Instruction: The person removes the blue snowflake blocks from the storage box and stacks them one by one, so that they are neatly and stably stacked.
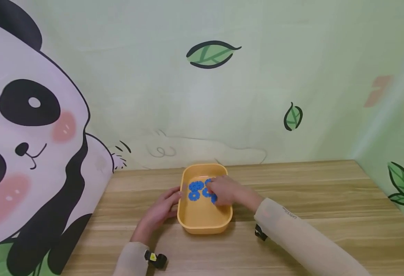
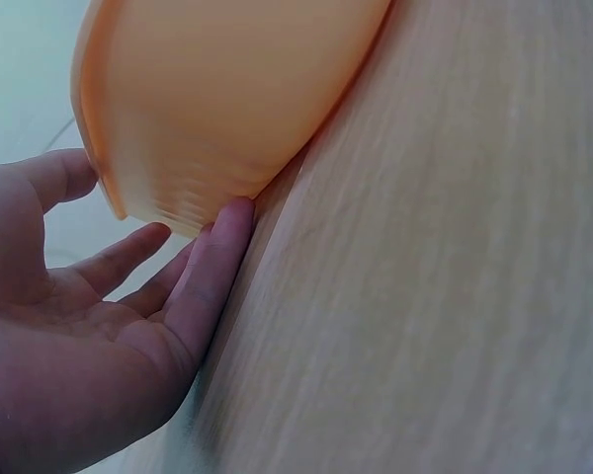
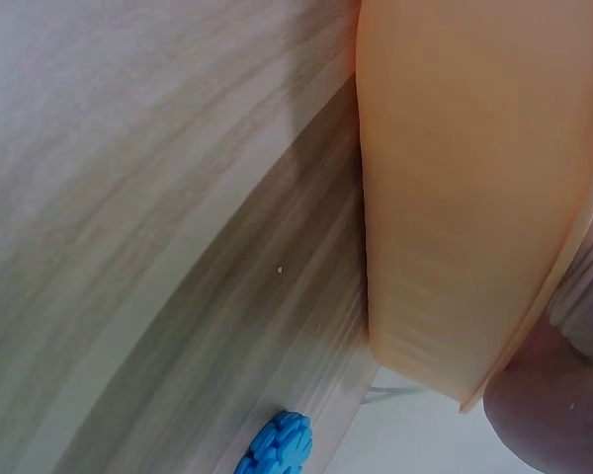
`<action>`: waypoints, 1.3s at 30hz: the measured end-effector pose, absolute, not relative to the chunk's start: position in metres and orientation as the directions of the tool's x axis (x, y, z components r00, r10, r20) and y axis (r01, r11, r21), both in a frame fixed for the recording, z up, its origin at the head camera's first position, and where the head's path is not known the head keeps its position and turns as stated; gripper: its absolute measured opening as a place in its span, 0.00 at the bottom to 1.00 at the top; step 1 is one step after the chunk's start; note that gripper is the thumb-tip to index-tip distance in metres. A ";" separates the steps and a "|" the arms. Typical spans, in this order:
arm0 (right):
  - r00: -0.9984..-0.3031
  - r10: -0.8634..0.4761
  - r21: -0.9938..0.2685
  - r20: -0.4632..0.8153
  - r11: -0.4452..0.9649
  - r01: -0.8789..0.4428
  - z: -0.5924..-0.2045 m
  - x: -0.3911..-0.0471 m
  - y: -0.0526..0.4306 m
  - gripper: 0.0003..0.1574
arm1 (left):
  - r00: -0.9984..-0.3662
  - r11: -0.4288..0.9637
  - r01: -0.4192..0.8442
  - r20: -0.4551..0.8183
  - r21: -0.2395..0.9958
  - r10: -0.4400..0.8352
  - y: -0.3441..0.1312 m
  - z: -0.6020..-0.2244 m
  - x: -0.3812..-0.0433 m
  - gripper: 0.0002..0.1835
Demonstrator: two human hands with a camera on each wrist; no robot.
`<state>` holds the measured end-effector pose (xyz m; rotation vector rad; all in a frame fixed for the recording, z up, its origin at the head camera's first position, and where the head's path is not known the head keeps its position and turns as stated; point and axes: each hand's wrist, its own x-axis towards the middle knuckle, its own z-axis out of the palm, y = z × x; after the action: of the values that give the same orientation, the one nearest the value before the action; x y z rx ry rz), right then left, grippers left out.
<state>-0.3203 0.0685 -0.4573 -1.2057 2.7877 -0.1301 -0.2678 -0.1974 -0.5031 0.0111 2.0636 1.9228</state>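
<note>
A yellow-orange plastic bin (image 1: 205, 220) stands on the table and holds several blue notched discs (image 1: 194, 196), shaped like flowers or snowflakes. Against the bin's left side rests my left hand (image 1: 164, 207); in the left wrist view its fingers (image 2: 210, 267) touch the outer wall and rim, fairly straight. My right hand (image 1: 225, 190) reaches over the right rim into the bin, its fingertips down among the discs. Whether it pinches one is hidden. In the right wrist view only part of this hand (image 3: 553, 405) shows past the rim.
The wood-grain table (image 1: 309, 191) meets a pale green wall (image 1: 146, 76) printed with a panda and leaves. Outside the bin, in the right wrist view, a small cluster of blue discs (image 3: 280, 444) lies on the table.
</note>
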 end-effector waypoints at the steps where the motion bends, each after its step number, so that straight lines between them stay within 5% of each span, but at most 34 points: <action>1: -0.680 -0.731 -0.116 -0.060 0.681 -0.723 -0.457 -0.320 0.068 0.15 | -0.950 0.090 -0.209 -0.224 0.974 0.220 -0.197 -0.503 -0.268 0.32; 39: -0.670 -0.741 -0.129 -0.039 0.669 -0.732 -0.459 -0.318 0.069 0.11 | -0.951 0.087 -0.198 -0.213 0.976 0.224 -0.199 -0.507 -0.269 0.32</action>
<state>-0.3176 0.0691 -0.4592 -1.2338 2.7885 -0.1566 -0.2692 -0.1990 -0.5071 0.0254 2.0633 1.9338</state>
